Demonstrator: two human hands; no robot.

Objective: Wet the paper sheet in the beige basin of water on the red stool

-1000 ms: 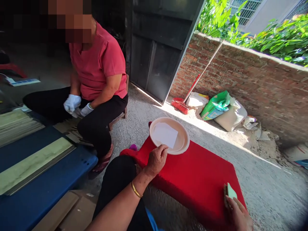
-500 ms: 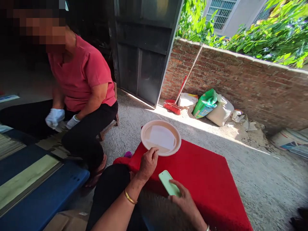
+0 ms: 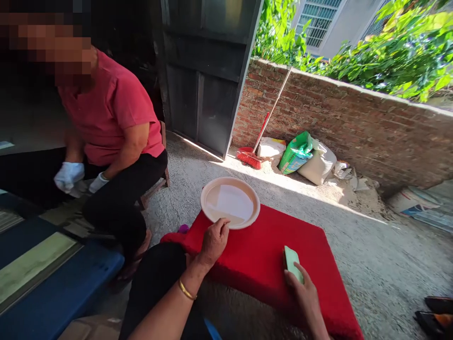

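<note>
A light green phone (image 3: 293,262) is in my right hand (image 3: 305,285), gripped by its sides just over the right part of a red cloth-covered table (image 3: 311,241). Whether the phone touches the cloth I cannot tell. My left hand (image 3: 214,240) is closed, thumb and fingers pinched together, at the near rim of a pale pink basin (image 3: 256,213). Anything inside that pinch is hidden. The basin stands on the table's far left corner, with water and a white reflection in it.
At left a person (image 3: 116,104) in white gloves sits beside a blue table (image 3: 88,278) with pale green strips. Behind are a dark metal door (image 3: 212,85), a broom (image 3: 251,159), sacks (image 3: 320,163) and a brick wall (image 3: 347,113). Dark shoes (image 3: 433,321) lie at lower right.
My right hand has carried the phone to the right, over the red cloth, and turned it more upright. My left hand stays by the basin. The view has shifted slightly right.
</note>
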